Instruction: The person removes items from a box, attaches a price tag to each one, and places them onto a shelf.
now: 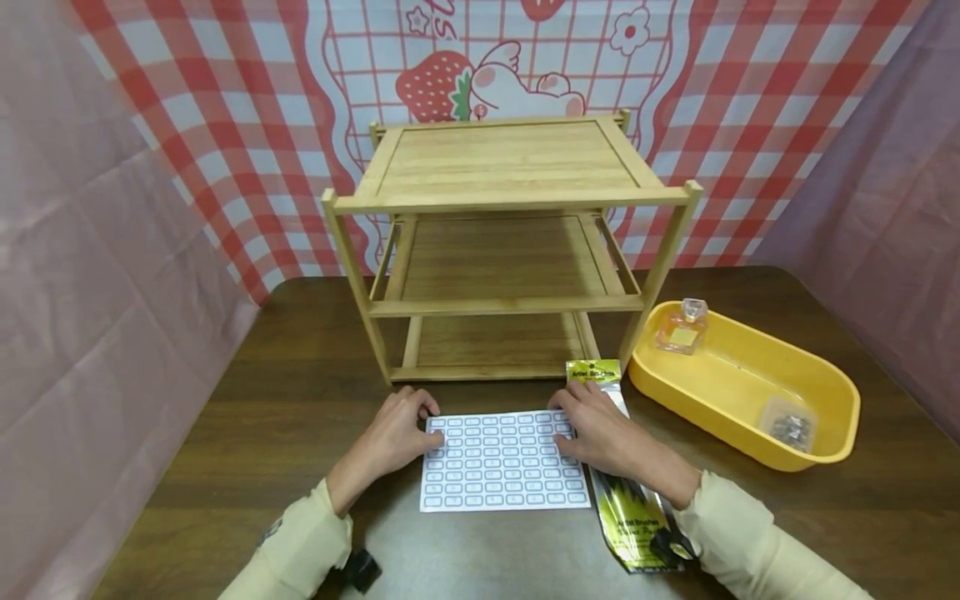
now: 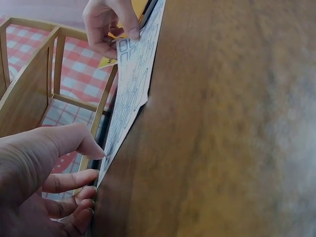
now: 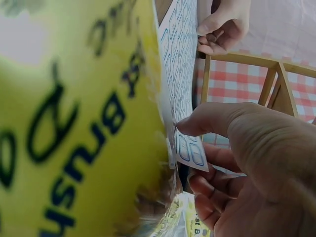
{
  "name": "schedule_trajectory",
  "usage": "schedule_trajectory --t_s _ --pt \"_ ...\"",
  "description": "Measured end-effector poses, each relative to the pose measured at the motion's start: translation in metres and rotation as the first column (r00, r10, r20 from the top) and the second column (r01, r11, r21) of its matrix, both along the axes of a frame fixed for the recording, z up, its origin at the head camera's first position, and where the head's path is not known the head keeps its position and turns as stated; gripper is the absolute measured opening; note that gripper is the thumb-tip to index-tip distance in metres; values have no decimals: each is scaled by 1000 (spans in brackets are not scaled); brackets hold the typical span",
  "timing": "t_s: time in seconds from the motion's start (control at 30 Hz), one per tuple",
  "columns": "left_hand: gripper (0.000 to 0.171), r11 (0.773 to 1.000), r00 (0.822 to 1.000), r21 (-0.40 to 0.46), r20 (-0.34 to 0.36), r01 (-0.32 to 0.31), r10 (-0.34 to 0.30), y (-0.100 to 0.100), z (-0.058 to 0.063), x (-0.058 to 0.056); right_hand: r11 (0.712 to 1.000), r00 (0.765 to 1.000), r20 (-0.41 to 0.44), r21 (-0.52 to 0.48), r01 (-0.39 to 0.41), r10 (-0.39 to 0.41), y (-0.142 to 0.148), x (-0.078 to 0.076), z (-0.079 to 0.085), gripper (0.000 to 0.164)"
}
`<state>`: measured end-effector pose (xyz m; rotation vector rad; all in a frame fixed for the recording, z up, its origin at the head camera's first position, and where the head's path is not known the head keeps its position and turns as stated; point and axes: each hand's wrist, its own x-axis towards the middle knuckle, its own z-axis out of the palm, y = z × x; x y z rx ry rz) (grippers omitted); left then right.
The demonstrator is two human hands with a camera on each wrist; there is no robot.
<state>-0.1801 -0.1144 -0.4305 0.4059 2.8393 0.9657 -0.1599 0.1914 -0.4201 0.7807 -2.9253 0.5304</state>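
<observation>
A white label sheet [image 1: 502,462], printed with rows of blue-outlined boxes, lies flat in front of the person in the head view. At its left edge my left hand [image 1: 396,429] pinches it, the thumb [image 2: 91,145] on the printed face. My right hand [image 1: 603,429] grips the opposite edge; in the right wrist view its thumb [image 3: 205,118] presses the printed side and the other fingers curl behind the corner. Partly beneath the right hand and forearm is a shiny yellow-and-silver packet [image 1: 628,508] lettered "Artist Brushes".
Just beyond the sheet stands a three-tier wooden shelf [image 1: 510,200]. On the right, a yellow basin [image 1: 750,350] holds a perfume bottle [image 1: 682,327] and a small clear box [image 1: 790,423] of grey bits. A small black object [image 1: 363,570] sits near the left sleeve.
</observation>
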Motion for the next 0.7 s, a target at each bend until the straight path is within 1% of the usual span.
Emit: schedule_trajectory --t_s 0.17,0.3,0.4,0.57,0.7 --pt "30 1000 1000 3 1 1 -1 -1 0 0 998 998 54 -59 -9 12 -2 2 2 27" --pt "31 1000 1000 1 -6 6 -6 -2 -1 0 996 995 95 -88 4 4 -4 3 3 25" --pt "32 1000 1000 1 -11 15 -15 -2 -1 0 995 995 100 -100 7 3 -4 2 4 23" --pt "28 1000 1000 4 -25 18 -18 -2 -1 1 992 997 76 -127 -15 25 -3 3 4 21" --pt "24 999 999 38 -51 8 -6 -3 -1 2 988 996 82 -154 -12 25 0 3 3 21"
